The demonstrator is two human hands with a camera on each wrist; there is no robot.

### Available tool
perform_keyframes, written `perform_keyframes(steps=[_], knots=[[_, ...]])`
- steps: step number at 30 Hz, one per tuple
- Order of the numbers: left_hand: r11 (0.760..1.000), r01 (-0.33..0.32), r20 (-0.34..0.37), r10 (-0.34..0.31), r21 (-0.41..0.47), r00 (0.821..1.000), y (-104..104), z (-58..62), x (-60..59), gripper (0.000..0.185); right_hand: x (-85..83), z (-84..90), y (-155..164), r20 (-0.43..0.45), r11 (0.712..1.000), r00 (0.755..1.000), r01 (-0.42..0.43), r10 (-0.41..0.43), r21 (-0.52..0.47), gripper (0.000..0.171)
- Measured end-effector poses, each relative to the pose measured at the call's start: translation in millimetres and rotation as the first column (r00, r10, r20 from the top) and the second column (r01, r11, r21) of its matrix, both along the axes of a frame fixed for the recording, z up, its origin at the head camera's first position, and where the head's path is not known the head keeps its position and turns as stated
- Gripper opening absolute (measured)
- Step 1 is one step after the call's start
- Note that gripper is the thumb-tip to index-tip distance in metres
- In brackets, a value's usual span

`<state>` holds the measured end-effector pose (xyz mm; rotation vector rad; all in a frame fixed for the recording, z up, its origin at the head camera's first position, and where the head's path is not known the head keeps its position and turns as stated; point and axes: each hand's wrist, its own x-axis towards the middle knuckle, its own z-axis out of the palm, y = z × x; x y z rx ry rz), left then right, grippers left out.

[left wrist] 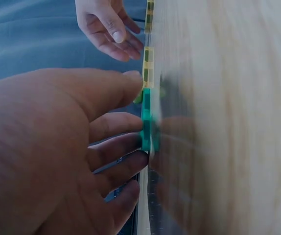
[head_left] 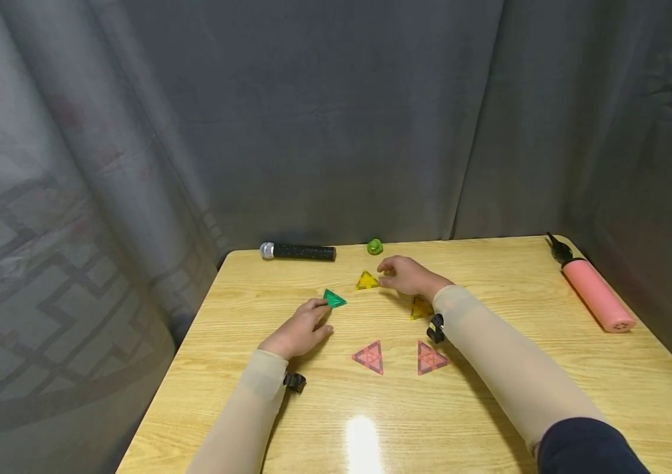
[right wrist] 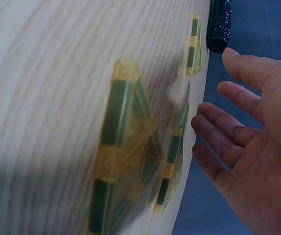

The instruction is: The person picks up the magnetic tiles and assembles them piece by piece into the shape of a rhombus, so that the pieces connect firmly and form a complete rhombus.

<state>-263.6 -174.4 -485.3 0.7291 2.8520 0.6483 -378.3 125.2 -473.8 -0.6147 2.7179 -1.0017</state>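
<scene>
From the head view, the left hand is lying on the wooden table, fingertips touching the green triangle tile. The left wrist view is showing those fingers slightly spread and pressing the tile's edge (not wrapping it). Just right of the green tile, the right hand is hovering beside a yellow triangle tile; the right wrist view is showing its fingers relaxed, apart, holding nothing. A second yellow tile is sitting under that forearm. Only the head view is showing two pink tiles, nearer the person than the green tile.
</scene>
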Motion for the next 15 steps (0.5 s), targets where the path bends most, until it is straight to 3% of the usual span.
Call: perform_keyframes(steps=[6,15], knots=[[1.0,-0.003,-0.03,0.003,0.018,1.0,0,-2.4,-1.3,0.046,0.4,1.1,-6,-0.012,1.0,1.0,-0.006,0.006,0.005,0.042],[0.997,-0.015,0.0,0.015,0.078,1.0,-7,-8.3,-5.5,0.047,-0.8,-2.0,-11,0.023,1.0,1.0,-0.006,0.007,-0.026,0.042]])
